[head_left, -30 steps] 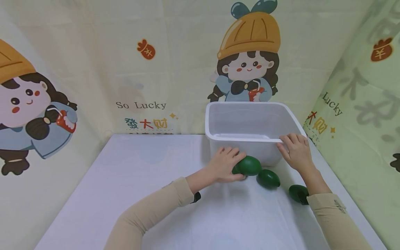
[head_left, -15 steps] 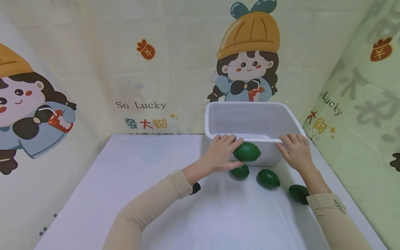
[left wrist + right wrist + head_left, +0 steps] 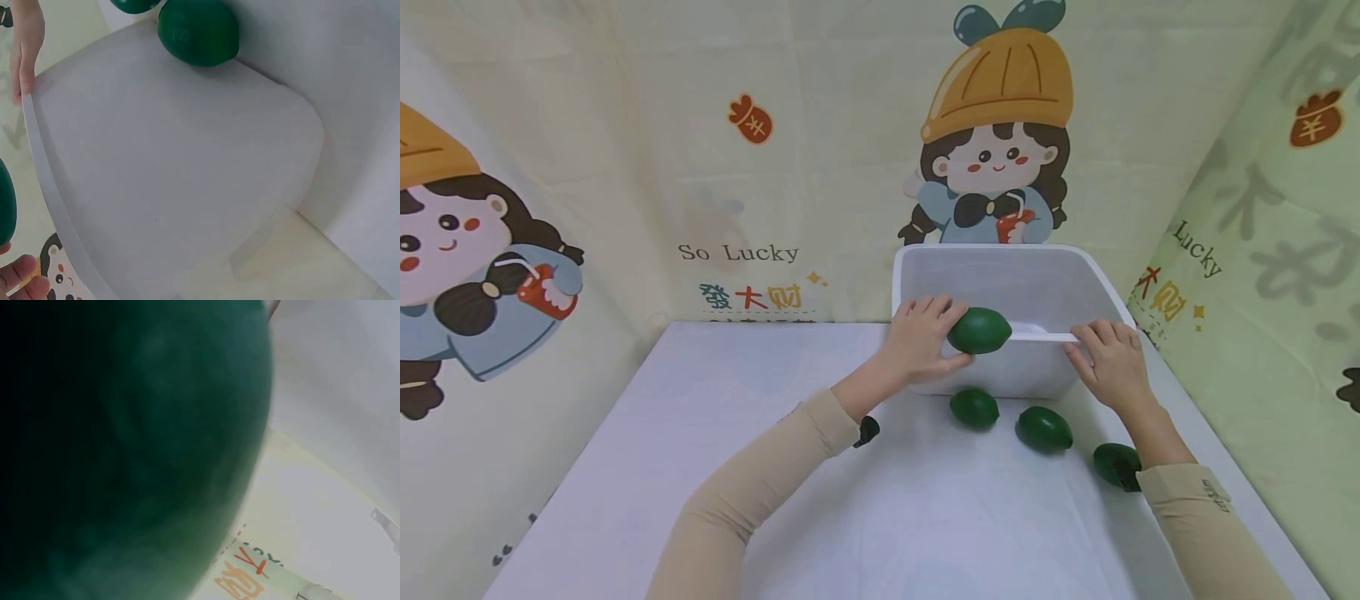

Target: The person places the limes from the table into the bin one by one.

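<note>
I have one green fruit clasped in my left hand, raised level with the near rim of the white bin and not yet inside it. My right hand holds that same rim, fingers curled over the edge to steady it. As far as I can see nothing lies in the bin, so by my judgement the loading has barely begun. I count four green fruits: the one held, and three on the table in front of the bin.
</note>
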`<state>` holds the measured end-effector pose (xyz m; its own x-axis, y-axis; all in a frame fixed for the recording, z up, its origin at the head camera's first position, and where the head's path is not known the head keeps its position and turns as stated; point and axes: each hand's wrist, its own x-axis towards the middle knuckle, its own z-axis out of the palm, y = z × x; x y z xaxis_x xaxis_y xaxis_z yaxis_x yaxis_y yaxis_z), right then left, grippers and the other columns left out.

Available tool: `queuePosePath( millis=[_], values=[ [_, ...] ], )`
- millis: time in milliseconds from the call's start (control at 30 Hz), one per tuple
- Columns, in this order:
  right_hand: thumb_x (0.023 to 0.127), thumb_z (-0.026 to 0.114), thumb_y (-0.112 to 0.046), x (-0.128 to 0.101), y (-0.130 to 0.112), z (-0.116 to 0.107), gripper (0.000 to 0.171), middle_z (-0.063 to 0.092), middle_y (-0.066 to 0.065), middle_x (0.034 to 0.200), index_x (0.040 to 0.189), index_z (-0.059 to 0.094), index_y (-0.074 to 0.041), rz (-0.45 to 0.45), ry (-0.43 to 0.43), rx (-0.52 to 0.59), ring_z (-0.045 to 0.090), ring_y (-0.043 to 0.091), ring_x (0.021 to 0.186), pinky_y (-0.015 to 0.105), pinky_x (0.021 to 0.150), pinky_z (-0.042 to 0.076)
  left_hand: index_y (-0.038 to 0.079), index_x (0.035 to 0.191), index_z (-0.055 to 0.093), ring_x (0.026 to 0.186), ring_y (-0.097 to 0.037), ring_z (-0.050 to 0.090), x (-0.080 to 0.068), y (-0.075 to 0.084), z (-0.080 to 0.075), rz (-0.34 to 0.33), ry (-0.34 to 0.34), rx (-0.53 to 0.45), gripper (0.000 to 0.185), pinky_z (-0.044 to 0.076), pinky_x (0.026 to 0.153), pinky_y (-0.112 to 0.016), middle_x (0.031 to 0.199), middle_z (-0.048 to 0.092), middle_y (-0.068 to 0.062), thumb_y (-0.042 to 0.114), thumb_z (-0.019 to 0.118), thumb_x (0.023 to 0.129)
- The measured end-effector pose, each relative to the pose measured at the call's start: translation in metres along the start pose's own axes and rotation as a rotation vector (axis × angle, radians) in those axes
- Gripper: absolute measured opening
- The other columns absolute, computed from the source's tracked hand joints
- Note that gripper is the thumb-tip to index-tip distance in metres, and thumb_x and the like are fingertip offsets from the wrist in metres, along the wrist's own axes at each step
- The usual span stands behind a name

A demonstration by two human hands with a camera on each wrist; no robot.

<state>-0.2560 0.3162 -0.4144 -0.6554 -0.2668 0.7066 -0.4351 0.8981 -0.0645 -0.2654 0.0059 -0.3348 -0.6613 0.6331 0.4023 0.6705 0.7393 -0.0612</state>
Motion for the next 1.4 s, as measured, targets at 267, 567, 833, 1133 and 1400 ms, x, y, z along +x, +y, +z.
queuePosePath(
  millis=[267, 567, 833, 1133, 1400],
  values=[
    [0.094, 0.020, -0.056, 0.000, 0.001, 0.000, 0.061, 0.045, 0.017, 0.094, 0.102, 0.052, -0.004, 0.004, -0.012, 0.000, 0.038, 0.037, 0.090, 0.051, 0.081, 0.023, 0.019, 0.133, 0.040, 0.110, -0.018, 0.043, 0.008, -0.008, -0.003, -0.066, -0.042, 0.003, 0.065, 0.035, 0.089, -0.037, 0.120, 0.046, -0.002, 0.056, 0.053, 0.081],
    [0.093, 0.019, -0.058, 0.000, 0.001, 0.000, 0.063, 0.044, 0.017, 0.093, 0.102, 0.052, -0.004, -0.002, -0.003, 0.001, 0.037, 0.037, 0.089, 0.051, 0.079, 0.023, 0.020, 0.134, 0.038, 0.111, -0.019, 0.041, 0.014, -0.016, 0.002, -0.116, -0.054, 0.005, 0.065, 0.035, 0.088, -0.037, 0.124, 0.045, -0.003, 0.056, 0.052, 0.081],
    [0.094, 0.019, -0.057, 0.000, 0.002, 0.000, 0.062, 0.044, 0.017, 0.093, 0.102, 0.051, -0.004, 0.004, -0.013, -0.001, 0.037, 0.037, 0.090, 0.051, 0.080, 0.023, 0.019, 0.136, 0.036, 0.110, -0.019, 0.040, 0.021, -0.022, 0.004, -0.188, -0.057, 0.010, 0.067, 0.034, 0.088, -0.036, 0.123, 0.044, -0.002, 0.057, 0.049, 0.082],
    [0.094, 0.020, -0.057, 0.001, 0.001, -0.001, 0.062, 0.044, 0.016, 0.092, 0.102, 0.051, -0.004, 0.005, -0.015, 0.002, 0.037, 0.036, 0.089, 0.051, 0.080, 0.023, 0.021, 0.133, 0.037, 0.109, -0.019, 0.040, 0.031, -0.028, 0.011, -0.257, -0.054, 0.013, 0.064, 0.034, 0.083, -0.036, 0.122, 0.043, -0.002, 0.056, 0.050, 0.082],
    [0.094, 0.021, -0.055, 0.001, 0.000, -0.003, 0.059, 0.043, 0.016, 0.094, 0.103, 0.051, -0.005, 0.027, -0.048, -0.001, 0.036, 0.036, 0.092, 0.051, 0.081, 0.022, 0.020, 0.133, 0.036, 0.109, -0.020, 0.039, 0.034, -0.031, 0.017, -0.305, -0.084, -0.021, 0.063, 0.034, 0.085, -0.038, 0.123, 0.043, -0.003, 0.054, 0.050, 0.082]
  ],
)
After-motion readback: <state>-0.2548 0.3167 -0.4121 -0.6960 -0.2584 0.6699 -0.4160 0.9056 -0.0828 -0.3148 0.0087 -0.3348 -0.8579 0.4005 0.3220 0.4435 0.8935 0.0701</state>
